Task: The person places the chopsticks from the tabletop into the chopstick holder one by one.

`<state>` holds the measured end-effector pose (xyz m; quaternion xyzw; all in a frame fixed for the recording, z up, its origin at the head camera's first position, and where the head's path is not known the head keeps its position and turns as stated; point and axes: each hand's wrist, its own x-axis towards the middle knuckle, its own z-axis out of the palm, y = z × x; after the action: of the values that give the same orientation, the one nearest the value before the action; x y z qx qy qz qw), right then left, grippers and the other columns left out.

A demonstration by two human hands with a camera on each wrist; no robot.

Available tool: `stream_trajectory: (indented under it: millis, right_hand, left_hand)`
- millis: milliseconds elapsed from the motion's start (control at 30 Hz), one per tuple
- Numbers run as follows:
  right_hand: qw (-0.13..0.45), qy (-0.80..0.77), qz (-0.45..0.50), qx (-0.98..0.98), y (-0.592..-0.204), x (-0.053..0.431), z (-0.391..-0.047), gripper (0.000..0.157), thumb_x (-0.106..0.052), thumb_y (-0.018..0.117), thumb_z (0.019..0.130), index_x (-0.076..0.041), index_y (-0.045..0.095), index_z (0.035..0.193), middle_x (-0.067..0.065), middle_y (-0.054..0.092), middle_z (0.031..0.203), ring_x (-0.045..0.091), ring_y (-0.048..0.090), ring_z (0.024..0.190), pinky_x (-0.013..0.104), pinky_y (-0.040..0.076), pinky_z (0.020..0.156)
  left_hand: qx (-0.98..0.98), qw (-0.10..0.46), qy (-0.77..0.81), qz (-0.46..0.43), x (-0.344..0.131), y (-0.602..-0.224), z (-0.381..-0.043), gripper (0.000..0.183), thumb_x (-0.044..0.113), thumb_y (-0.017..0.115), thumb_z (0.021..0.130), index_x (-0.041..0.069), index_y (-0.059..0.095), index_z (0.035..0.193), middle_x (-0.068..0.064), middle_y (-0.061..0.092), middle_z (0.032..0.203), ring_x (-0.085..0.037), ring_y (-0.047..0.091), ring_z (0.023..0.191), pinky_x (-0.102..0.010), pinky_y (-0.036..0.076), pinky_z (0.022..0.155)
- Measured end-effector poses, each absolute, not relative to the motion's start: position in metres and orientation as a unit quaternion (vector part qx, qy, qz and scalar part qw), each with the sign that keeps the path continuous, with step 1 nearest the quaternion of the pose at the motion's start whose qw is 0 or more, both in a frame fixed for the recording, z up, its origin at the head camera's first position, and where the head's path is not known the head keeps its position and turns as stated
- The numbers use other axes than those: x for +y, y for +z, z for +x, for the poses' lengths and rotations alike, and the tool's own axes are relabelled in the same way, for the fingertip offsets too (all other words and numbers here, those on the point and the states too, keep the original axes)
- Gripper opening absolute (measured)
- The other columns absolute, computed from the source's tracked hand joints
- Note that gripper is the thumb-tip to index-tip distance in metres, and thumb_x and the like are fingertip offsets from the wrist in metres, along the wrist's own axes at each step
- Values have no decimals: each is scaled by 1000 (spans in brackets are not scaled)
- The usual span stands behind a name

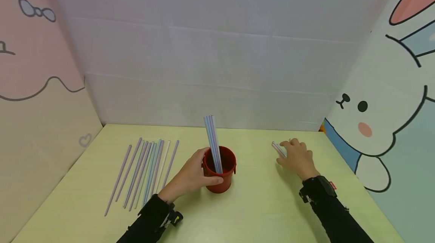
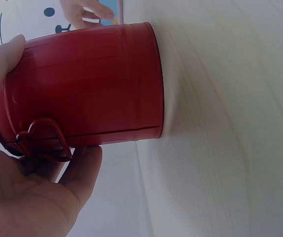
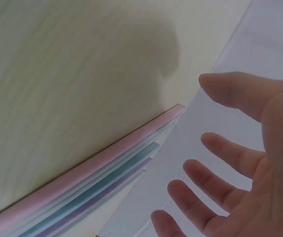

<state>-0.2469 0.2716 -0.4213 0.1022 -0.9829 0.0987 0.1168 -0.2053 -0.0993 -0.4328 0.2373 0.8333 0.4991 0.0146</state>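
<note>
My left hand (image 1: pixel 195 175) grips a small red metal bucket (image 1: pixel 222 186), thumb on the near side and fingers round the far side, near its rim. In the left wrist view the bucket (image 2: pixel 89 86) shows a heart-shaped loop on its side, and its base is close to the tabletop. A bundle of thin pastel straws (image 1: pixel 214 145) leans inside it. Over at the right, my right hand (image 1: pixel 297 158) hovers by a few more straws (image 1: pixel 278 148). From the right wrist, pink, white, teal and purple straws (image 3: pixel 87 180) lie together beside the spread fingers (image 3: pixel 232 153), which hold nothing.
Several loose pastel straws (image 1: pixel 146 171) lie roughly side by side on the pale wood table (image 1: pixel 258 209), left of the bucket. A white cloth wall (image 1: pixel 217 62) stands behind the table. Panels with cartoon drawings (image 1: pixel 377 122) rise along both sides.
</note>
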Motion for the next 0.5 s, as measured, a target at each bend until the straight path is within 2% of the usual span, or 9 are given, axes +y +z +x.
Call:
stream_trajectory:
  millis: [267,500]
  right_hand:
    - [79,131,97,-983,-424,269,-250,40,-15,66,85,3,57,119,31,46,118,49,46,97,55,45,73]
    - [29,128,97,-987,-430,269,-256,32,-10,60,83,5,59,112,24,56,105,40,54,93,54,46,80]
  left_hand:
    - [828,14,507,241,-100,-432,-206,88,50,83,68,24,37,139,7,43,130,-12,45,113,-32,51,82]
    - [831,15,503,238,-100,-431,-204,88,49,83,68,24,37,139,8,44,131,-12,45,113,-31,52,81]
